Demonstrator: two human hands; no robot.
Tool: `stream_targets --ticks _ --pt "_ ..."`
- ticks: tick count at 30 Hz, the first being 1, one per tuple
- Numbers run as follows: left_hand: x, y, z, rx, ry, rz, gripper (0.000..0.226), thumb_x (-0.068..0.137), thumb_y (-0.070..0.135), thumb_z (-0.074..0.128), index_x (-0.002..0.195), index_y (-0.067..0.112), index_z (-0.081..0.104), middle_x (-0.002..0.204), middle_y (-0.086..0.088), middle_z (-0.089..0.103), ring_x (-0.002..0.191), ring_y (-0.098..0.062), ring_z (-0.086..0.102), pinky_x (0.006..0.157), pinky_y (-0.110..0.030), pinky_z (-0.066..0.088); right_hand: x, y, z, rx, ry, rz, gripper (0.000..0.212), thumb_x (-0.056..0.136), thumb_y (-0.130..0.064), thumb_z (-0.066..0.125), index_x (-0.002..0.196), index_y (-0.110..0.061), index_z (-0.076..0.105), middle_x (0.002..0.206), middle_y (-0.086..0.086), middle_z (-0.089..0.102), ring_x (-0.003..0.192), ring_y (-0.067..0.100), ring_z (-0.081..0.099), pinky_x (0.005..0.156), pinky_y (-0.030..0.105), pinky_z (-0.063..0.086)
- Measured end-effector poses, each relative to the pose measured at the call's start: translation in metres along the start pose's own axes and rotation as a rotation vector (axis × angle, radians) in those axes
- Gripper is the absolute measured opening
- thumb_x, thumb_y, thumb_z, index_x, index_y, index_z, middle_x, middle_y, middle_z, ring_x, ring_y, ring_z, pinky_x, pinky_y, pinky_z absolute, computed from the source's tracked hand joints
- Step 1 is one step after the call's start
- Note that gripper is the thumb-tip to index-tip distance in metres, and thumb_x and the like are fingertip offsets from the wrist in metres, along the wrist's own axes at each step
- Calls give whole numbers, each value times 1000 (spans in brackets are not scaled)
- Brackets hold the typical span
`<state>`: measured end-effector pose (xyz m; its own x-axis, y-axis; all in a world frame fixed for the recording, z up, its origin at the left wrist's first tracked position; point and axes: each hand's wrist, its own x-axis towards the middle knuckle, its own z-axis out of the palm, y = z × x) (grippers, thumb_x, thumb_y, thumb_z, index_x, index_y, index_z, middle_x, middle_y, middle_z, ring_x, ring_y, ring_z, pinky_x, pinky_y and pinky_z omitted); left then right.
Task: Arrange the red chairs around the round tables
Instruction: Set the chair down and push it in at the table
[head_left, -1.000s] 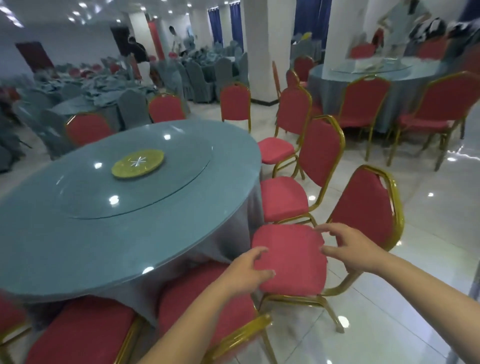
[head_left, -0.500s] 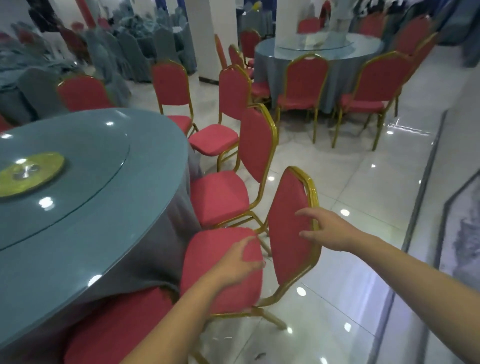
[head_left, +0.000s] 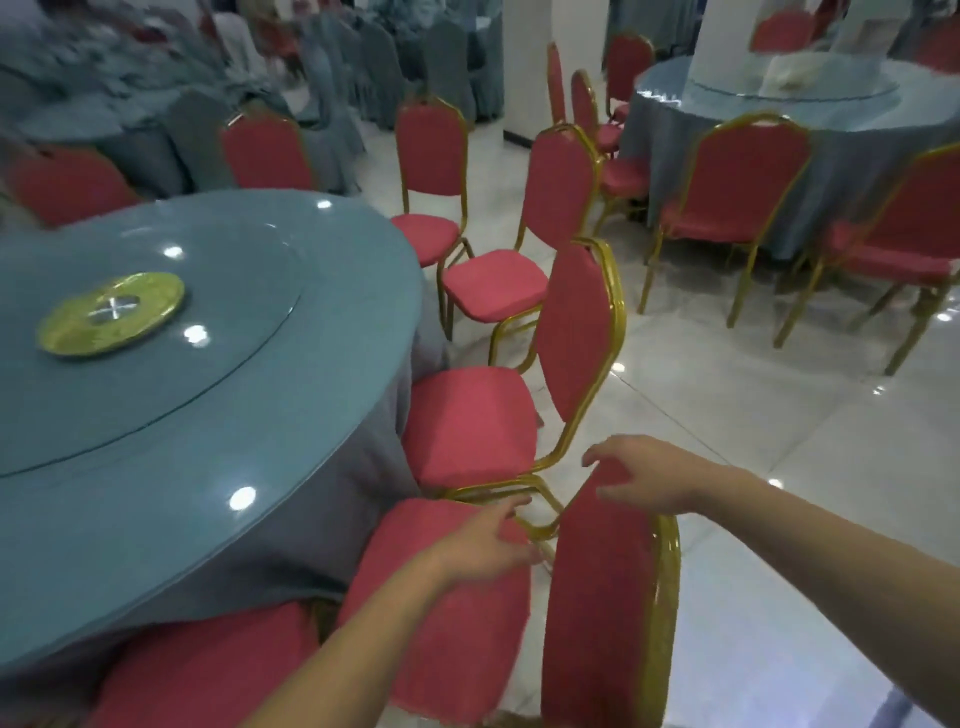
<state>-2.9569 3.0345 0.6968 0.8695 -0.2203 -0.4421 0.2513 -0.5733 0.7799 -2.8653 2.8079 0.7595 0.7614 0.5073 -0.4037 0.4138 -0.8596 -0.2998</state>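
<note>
At the bottom of the frame our left hand (head_left: 483, 540) lies on the far corner of the seat of the nearest chair (head_left: 597, 597). Its fingers stretch out loosely toward the gold frame and hold nothing. Our right hand (head_left: 644, 473) sits over the top of that chair's backrest, fingers and thumb curled round the red padding.

This chair stands at bottom centre. Its seat edge meets the hanging teal cloth of the round counter (head_left: 208, 415), and its backrest is to the right. At bottom left, another seat (head_left: 202, 670) is tucked partly under the cloth.

Just beyond, the second chair (head_left: 467, 421) has its seat against the cloth, and its lower frame is just beside our left fingers. Farther up, the third chair (head_left: 493, 291) and fourth chair (head_left: 431, 145) follow the counter's right edge, a little apart from it.

On the counter, at centre left, a gold disc (head_left: 111, 314) sits in the middle of a glass turntable (head_left: 234, 364).

Across the glossy white floor (head_left: 727, 441), at upper right, a far counter (head_left: 727, 104) has red chairs (head_left: 748, 176) drawn up around it. A white pillar (head_left: 524, 67) stands at top centre. The upper left is blurred grey-blue.
</note>
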Motion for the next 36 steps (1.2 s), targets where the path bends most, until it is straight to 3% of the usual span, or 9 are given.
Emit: stream_targets --ticks 3,9,13,16,20,23,26,32,36 --pt "20 8 -20 -9 163 -45 64 88 23 71 144 24 42 133 7 54 114 -2 52 78 4 37 48 18 -18 -5 -64 -168 44 90 -37 63 133 -30 56 133 -11 55 108 3 53 89 13 43" --pt "39 23 10 -156 411 -244 56 88 27 71 138 28 47 128 5 53 108 -7 56 82 -11 47 102 56 -28 -170 -314 -478 54 90 -47 61 139 -27 53 137 -5 55 123 15 52 102 31 42" --pt "24 43 82 -246 286 -434 69 78 59 71 139 41 45 136 8 50 118 -8 52 93 -21 46 97 89 -25 -212 -541 -610 65 70 -83 56 118 -39 64 108 -16 66 101 9 61 92 31 50" --pt "-1 60 133 -402 164 -565 77 66 82 62 134 49 48 129 21 54 113 -2 53 84 -23 47 97 99 -20 -176 -663 -657 57 60 -90 59 98 -49 70 93 -27 69 88 -7 62 78 20 46" --pt "-35 76 202 -472 350 -535 74 65 62 81 127 61 41 119 29 58 105 7 58 77 -4 44 102 90 -18 -318 -790 -774 69 55 -84 70 112 -46 68 103 -32 66 98 -9 59 88 19 45" --pt "-21 71 240 -188 669 -634 68 76 23 75 131 51 47 111 22 61 100 -5 61 81 -18 49 109 96 -6 -494 -691 -881 41 65 -58 76 98 -37 67 87 -21 68 83 -1 63 71 26 52" --pt "0 68 251 -71 920 -717 61 81 3 57 127 44 58 111 12 66 99 -11 61 79 -21 50 111 114 9 -524 -400 -953 18 67 -35 48 77 -25 60 76 -6 64 77 18 63 67 37 55" --pt "19 69 250 -25 976 -617 63 77 -1 56 121 42 64 91 22 59 84 -5 55 62 -3 35 121 134 4 -505 -254 -896 29 67 -29 46 87 -30 67 75 -8 63 77 19 61 61 30 43" --pt "32 69 237 40 946 -526 65 73 -3 53 120 41 65 91 15 62 80 -4 53 60 -11 36 126 155 -3 -538 -161 -870 35 73 -19 53 99 -33 70 86 -6 71 80 17 65 67 30 52"
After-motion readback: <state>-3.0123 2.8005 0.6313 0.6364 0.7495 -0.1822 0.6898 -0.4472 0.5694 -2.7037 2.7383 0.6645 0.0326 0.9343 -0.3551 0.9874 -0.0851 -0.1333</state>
